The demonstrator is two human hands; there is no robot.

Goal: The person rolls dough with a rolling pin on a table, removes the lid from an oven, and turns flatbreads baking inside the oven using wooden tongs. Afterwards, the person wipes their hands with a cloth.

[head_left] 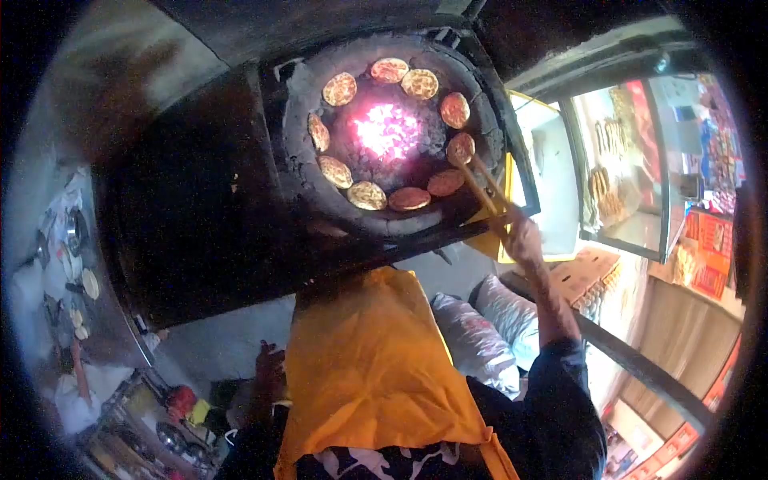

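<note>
My right hand is closed round the rear of long wooden tongs. The tongs' far ends touch a round browned flatbread on the right side of a round clay oven. Several more flatbreads ring its inside, among them one at the top, one at the lower left and one at the bottom. Glowing coals lie in the middle. Low beside the orange apron, my left hand hangs in shadow, its fingers loosely apart and holding nothing visible.
A dark counter extends left of the oven. Stuffed sacks lie below it on the right, near a cardboard box. A glass display case stands further right. At the far left, another person's arm reaches over a work surface with dough pieces.
</note>
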